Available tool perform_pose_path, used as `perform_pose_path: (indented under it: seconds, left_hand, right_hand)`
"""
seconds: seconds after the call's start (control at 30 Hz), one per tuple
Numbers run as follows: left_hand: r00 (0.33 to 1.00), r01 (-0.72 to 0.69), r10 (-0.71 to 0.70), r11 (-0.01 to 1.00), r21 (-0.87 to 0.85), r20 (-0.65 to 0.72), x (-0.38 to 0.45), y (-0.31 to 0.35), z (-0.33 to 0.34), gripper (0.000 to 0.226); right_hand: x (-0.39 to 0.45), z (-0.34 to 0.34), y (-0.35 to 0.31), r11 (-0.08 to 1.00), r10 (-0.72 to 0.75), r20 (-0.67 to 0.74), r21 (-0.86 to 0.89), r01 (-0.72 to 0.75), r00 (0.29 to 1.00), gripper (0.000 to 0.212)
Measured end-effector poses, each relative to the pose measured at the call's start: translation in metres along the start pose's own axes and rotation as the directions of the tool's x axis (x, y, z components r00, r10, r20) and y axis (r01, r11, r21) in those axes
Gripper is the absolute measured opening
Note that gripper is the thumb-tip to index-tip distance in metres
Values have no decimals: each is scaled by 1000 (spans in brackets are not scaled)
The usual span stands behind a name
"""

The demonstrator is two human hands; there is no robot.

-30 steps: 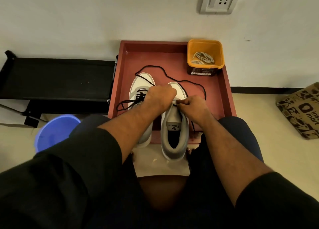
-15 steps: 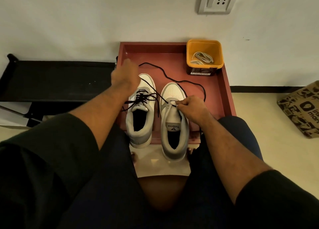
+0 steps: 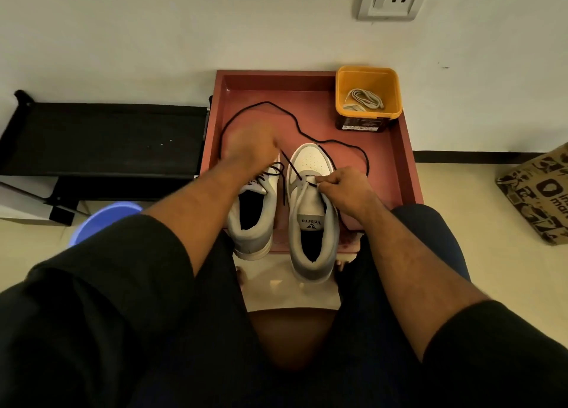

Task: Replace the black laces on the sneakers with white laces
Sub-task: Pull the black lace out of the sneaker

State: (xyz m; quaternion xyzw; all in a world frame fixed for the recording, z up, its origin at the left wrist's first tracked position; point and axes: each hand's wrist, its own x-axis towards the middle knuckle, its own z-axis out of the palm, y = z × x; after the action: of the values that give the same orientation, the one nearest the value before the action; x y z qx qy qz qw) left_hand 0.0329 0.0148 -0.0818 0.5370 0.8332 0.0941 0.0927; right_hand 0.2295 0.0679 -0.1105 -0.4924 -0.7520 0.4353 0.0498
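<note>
Both forearms reach forward from black sleeves toward frame centre. Left hand [image 3: 249,149], motion-blurred, sits just left of centre, back of hand up; finger pose unreadable. Right hand [image 3: 344,189], right of centre, knuckles up, fingers curled, thumb and forefinger pinching a lace [image 3: 311,183]. Hands apart, left slightly higher in frame.

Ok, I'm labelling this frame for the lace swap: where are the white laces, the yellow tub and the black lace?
white laces [image 3: 365,98]: head view, on the middle of the bundle.
yellow tub [image 3: 368,116]: head view, on its near rim.
black lace [image 3: 296,121]: head view, on the loose loop lying on the tray.
</note>
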Motion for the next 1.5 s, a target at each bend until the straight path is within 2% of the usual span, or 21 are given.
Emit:
perform_pose_path:
  seconds: [0.07, 0.13, 0.17, 0.23, 0.3, 0.33, 0.47, 0.53, 0.6, 0.7, 0.8, 0.87, 1.0, 1.07, 1.13, 1.2, 1.27, 1.37, 1.5]
  left_hand:
    - [970, 179, -200, 973, -148, -141, 7, -25, -20, 15]
    - [950, 265, -285, 952, -151, -131, 10, -43, -30, 14]
    - [961, 253, -262, 963, -96, -88, 10, -44, -31, 18]
    - [998, 62, -63, 997, -49, -5, 3, -32, -23, 36]
    - [987, -130, 136, 989, -69, 81, -6, -10, -7, 42]
    - [974, -178, 183, 983, -43, 135, -8, 1, 2, 40]
    - [949, -242, 184, 945, 220, 255, -14, 31, 26, 23]
    - [948, -256, 197, 937, 236, 248, -13, 34, 26, 19]
    - [965, -216, 185, 962, 167, 184, -11, 26, 22, 15]
    - [1000, 2, -1, 999, -41, 1, -2, 2, 3, 17]
    - [946, 169, -233, 948, -270, -226, 9, -23, -24, 15]
    - [938, 155, -234, 943, -294, -256, 15, -28, -34, 14]
    - [993, -4, -33, 952, -307, -116, 9, -11, -20, 11]
    - [996, 1, -30, 939, -344, -80, 5, 0, -4, 9]
    - [997, 46, -66, 923, -381, -41, 1, 9, 9, 7]
    - [997, 77, -74, 923, -377, 22, 0, 18, 16, 5]
    - [993, 66, -31, 943, -326, 111, -1, 25, 19, 7]
    - [960, -41, 80, 988, -149, 269, 2, 35, 24, 12]
    - [932, -37, 107, 979, -201, 347, 11, 37, 25, 11]
  right_hand:
    - [-1, -1, 0, 1000, -9, 5, 3, 9, 1000, 36]
    - [-1, -1, -1, 1000, -9, 3, 2, 9, 1000, 39]
    - [-1, 0, -1, 1000, -8, -4, -5, 8, 1000, 40]
    - [1, 1, 0, 1000, -15, -18, -9, 14, 1000, 42]
    - [1, 1, 0, 1000, -15, -20, -10, 15, 1000, 42]
    - [0, 1, -1, 1000, -14, -20, -14, 14, 1000, 43]
    - [-4, -1, -4, 999, -29, -26, -33, 28, 999, 46]
    - [-2, -1, -3, 999, -21, -26, -35, 20, 999, 45]
    - [0, -1, -1, 999, -20, -13, -35, 19, 1000, 40]
    - [4, 1, 5, 999, -26, 4, -25, 26, 1000, 42]
    - [6, 2, 7, 1000, -28, 3, -7, 28, 1000, 45]
    - [7, 3, 7, 1000, -7, -9, 13, 7, 1000, 46]
    - [6, -1, 4, 989, 75, -79, 130, -64, 994, 43]
    - [8, -5, 6, 978, 127, -172, 186, -95, 977, 41]
    - [14, -8, 9, 967, 182, -228, 218, -131, 957, 24]
    - [21, -8, 11, 961, 212, -253, 227, -155, 944, 16]
    - [27, -7, 11, 966, 220, -258, 195, -173, 941, 14]
    - [39, -3, 13, 962, 241, -248, 188, -197, 938, 19]
    - [54, 5, 17, 901, 328, -137, 343, -266, 935, 28]
